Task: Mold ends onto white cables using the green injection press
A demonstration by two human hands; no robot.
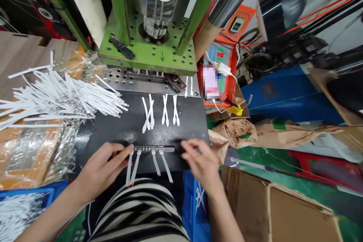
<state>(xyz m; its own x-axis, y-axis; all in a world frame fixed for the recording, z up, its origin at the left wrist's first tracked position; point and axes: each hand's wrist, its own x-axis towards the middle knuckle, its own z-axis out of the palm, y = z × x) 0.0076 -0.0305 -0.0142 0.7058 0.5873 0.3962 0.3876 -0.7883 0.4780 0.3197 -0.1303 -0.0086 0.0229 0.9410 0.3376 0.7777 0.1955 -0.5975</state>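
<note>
My left hand rests on the black plate, its fingers pinched on the left end of a thin metal bar. Several white strips with red tips hang from that bar toward me. My right hand hovers by the bar's right end, fingers curled and blurred by motion; nothing shows in it. Further back on the plate lie three crossed pairs of white strips.
A green press stands behind the plate. A loose heap of white strips lies at the left on plastic wrap. A blue bin of strips sits lower left. Cardboard boxes, paper sacks and an orange control box are at the right.
</note>
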